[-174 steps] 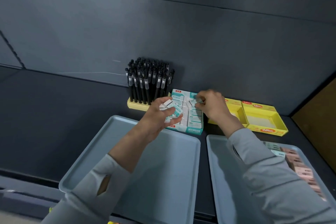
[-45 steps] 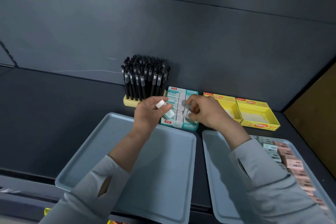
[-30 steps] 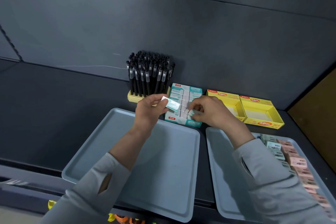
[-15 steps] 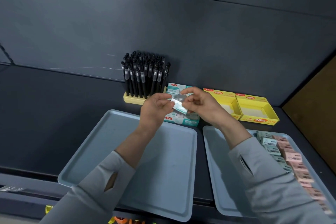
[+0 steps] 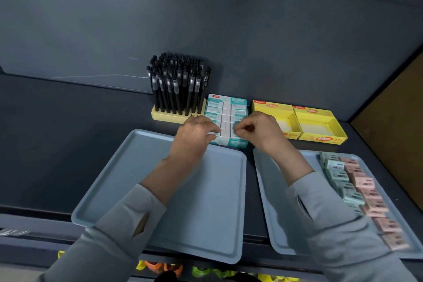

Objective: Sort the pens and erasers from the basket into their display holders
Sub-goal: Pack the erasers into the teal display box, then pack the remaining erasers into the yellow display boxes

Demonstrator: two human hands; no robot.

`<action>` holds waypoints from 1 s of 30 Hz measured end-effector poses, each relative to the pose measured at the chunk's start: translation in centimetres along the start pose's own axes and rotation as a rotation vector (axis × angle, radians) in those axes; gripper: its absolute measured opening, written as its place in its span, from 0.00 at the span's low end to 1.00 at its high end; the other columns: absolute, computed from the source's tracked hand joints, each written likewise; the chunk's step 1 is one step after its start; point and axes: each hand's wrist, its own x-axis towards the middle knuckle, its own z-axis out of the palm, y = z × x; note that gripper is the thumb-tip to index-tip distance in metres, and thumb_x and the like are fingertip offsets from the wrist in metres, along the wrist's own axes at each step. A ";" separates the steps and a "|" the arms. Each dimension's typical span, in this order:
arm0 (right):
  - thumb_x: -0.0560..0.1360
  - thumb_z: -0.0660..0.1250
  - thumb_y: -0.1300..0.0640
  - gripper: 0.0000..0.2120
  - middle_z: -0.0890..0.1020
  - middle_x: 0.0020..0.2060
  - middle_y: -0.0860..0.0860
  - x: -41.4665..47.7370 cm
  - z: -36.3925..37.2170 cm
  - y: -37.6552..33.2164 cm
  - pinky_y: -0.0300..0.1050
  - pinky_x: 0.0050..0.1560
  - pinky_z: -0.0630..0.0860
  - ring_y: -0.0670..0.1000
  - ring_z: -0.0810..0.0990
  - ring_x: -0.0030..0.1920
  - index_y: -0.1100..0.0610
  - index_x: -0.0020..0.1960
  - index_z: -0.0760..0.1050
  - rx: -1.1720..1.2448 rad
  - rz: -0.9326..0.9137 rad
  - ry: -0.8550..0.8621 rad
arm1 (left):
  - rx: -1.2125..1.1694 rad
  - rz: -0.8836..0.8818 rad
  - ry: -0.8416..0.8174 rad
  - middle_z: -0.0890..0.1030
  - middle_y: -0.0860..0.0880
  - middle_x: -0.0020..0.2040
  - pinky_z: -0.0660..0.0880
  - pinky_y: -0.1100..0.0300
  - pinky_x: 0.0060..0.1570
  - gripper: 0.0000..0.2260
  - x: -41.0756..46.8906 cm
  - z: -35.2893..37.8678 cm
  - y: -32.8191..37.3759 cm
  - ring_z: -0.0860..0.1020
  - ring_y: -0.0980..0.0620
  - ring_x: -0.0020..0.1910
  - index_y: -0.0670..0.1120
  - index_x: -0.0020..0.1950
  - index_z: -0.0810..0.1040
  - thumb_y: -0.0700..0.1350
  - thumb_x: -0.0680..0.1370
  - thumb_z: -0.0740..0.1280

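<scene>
We are lowering the small white-and-teal wrapped eraser (image 5: 225, 132), held up in the air half a second ago, into the near row of the teal cardboard display box (image 5: 229, 107) on the dark worktop (image 5: 68, 121). It is lying flat, level with its neighbours. Our left hand (image 5: 194, 135) and right hand (image 5: 257, 130) are pinching its ends, fingers curled, knuckles up.

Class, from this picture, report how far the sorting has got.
Done: black pens stand in their holder; teal box nearly full. In hand: right hand pinches an eraser into it, left hand touching the front row. Left: pink and green erasers on the right tray; both yellow boxes look unfilled.
</scene>
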 end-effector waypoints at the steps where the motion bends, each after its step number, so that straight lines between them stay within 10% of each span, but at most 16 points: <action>1: 0.72 0.73 0.61 0.05 0.82 0.46 0.52 -0.1 0.3 0.0 0.42 0.49 0.74 0.51 0.78 0.47 0.54 0.46 0.86 -0.023 -0.019 0.019 | 0.004 0.016 0.015 0.81 0.48 0.56 0.68 0.59 0.50 0.09 -0.1 0.0 0.0 0.76 0.45 0.56 0.47 0.55 0.84 0.40 0.76 0.69; 11: 0.70 0.71 0.68 0.05 0.80 0.40 0.54 -3.2 3.9 -0.9 0.47 0.36 0.76 0.58 0.78 0.42 0.60 0.43 0.83 -0.349 -0.132 0.293 | 0.081 0.196 0.094 0.79 0.44 0.49 0.78 0.54 0.44 0.18 -1.4 1.3 -0.7 0.77 0.42 0.46 0.46 0.55 0.83 0.34 0.72 0.61; 16: 0.61 0.69 0.77 0.27 0.80 0.52 0.59 -5.4 4.2 -0.7 0.48 0.46 0.78 0.62 0.78 0.49 0.65 0.59 0.80 -0.353 -0.139 0.226 | 0.090 0.164 0.071 0.79 0.42 0.52 0.78 0.51 0.45 0.24 -1.6 1.2 -0.3 0.77 0.40 0.49 0.44 0.56 0.83 0.35 0.70 0.52; 30: 0.73 0.59 0.72 0.21 0.82 0.56 0.57 -9.3 -6.8 6.9 0.54 0.54 0.75 0.61 0.79 0.57 0.57 0.59 0.81 -0.171 -0.033 0.127 | 0.206 0.115 -0.071 0.77 0.38 0.58 0.72 0.46 0.58 0.18 -1.3 0.9 5.2 0.74 0.35 0.57 0.40 0.60 0.80 0.35 0.70 0.71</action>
